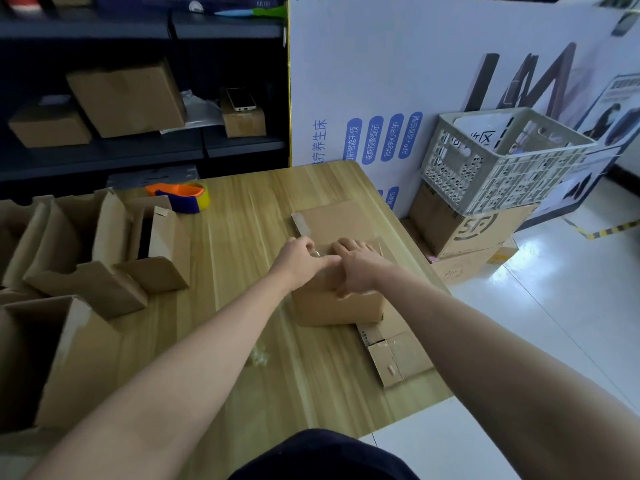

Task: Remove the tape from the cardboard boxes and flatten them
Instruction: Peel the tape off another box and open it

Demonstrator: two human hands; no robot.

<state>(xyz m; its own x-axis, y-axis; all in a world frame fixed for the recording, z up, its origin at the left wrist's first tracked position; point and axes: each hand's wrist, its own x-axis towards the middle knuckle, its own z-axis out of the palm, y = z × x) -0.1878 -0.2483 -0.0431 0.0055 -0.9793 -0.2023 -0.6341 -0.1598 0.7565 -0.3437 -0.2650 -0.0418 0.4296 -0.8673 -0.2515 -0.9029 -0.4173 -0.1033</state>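
We see the box (337,304) standing on the table (242,271), slightly toward 3 o'clock of its middle, on top of flat cardboard (334,218) that runs out from under it toward 12 o'clock and, in another piece (398,355), toward 5 o'clock. Both of our hands are on its top. Our left hand (300,258) has its fingers curled, and the thumb and forefinger pinch a shiny bit of tape (317,253) at the top face. Our right hand (358,266) lies palm down just beside it, touching it, fingers bent over the top and the thumb hooked down the near face, so it grips the box.

At 7 o'clock of the box, near it on the bare wood, lies a small wad (258,355) of clear tape. At 9 o'clock, well apart, stand several open boxes (104,258) with their flaps up, reaching the table's edge. At 11 o'clock rests an orange and blue dispenser (180,197).

Off the table at 2 o'clock, a pale crate (502,161) sits on stacked brown cartons (464,233) on the floor, against a white printed board (381,74). At 10 o'clock, a dark shelf (138,150) carries more boxes and a phone (240,98).
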